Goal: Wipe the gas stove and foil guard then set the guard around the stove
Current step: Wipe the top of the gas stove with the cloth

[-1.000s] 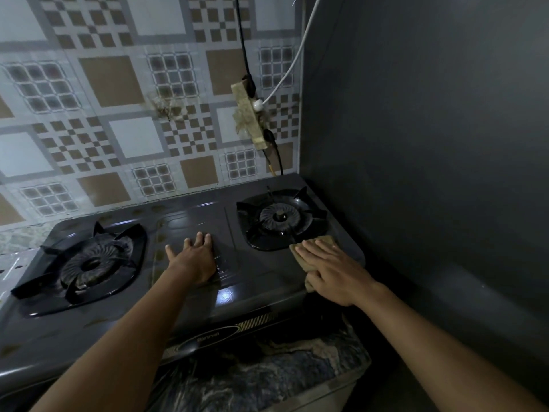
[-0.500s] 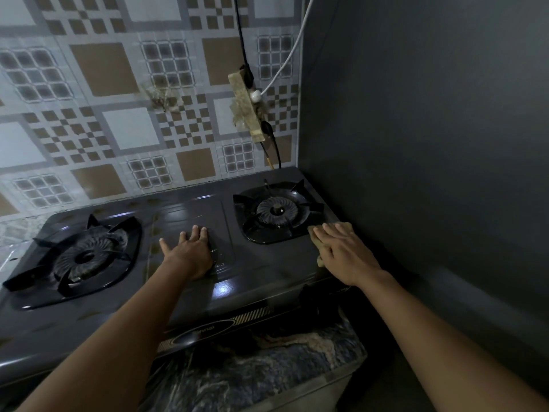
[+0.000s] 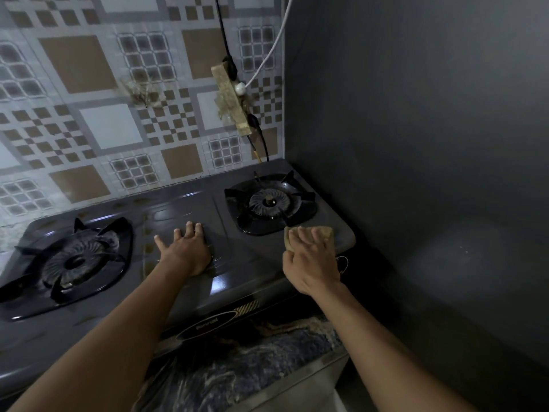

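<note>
While fingers [image 3: 309, 237] of the right hand [image 3: 312, 260] press flat and together on the tan wiping pad [image 3: 325, 232], the pad's long axis runs 9–3 at the gas stove's [image 3: 252, 275] front-right corner. Right burner [image 3: 269, 202] is at 11 o'clock, just beside. Left hand [image 3: 185, 251], fingers spread, rests flat mid-stove; the right hand is nearer. Foil guard not in view.

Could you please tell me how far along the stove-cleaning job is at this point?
Done: nothing clearly finished; only a glossy patch shows near the stove front. In hand: the right hand presses a tan cloth on the front right corner beside the right burner, while the left hand rests flat mid-stove. Left: brown spots beside the left burner, and the foil guard, which is not in view.
</note>
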{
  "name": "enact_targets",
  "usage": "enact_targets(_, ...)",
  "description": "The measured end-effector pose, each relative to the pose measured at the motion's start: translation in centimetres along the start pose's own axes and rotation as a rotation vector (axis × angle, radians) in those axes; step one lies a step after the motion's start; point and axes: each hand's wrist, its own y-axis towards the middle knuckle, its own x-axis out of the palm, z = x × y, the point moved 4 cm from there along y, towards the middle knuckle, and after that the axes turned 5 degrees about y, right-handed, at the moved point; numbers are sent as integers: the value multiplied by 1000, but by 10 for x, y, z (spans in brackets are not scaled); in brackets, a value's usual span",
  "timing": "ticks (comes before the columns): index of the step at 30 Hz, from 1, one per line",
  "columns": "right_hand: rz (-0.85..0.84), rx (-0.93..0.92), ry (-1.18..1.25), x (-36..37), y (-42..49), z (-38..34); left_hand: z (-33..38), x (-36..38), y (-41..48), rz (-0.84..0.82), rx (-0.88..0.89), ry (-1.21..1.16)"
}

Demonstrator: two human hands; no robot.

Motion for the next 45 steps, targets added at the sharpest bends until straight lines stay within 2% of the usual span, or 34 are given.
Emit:
enact_targets(6, -52, -86, 6, 22, -21, -66, -30, 4, -30, 180, 125, -109)
enact_targets(11, -87, -130, -5, 40, -37, -124, -103, -12, -73, 403, 197, -247)
enact_targets(14, -66, -103, -56, 44, -43, -142, -164, -20, -107, 571, 143, -295)
enact_targets(17, -87, -77, -84, 45, -42, -143, -218, -13, -136, 616, 20, -284)
enact_targets(21, -121, -113, -85, 57, -52, -175, -284, 21, -165, 531, -237, -280)
enact_targets(24, -159, -138, -67, 72, -67, -208, -318, 49, -183, 427, -333, -337)
enact_targets(27, -150, -108, -63, 80, -73, -222, -332, 76, -195, 325, -258, -344)
enact_targets(31, -181, -93, -60, 80, -77, -231, -337, 91, -200, 320, -160, -373)
enact_targets(35, -199, -242, -44, 95, -103, -281, -333, 87, -200, 358, -121, -377)
enact_targets(39, -227, -349, -21, 119, -122, -341, -339, 91, -197, 325, -89, -371)
enact_targets(45, -273, -557, 28, 146, -147, -426, -362, 104, -200, 317, -128, -474)
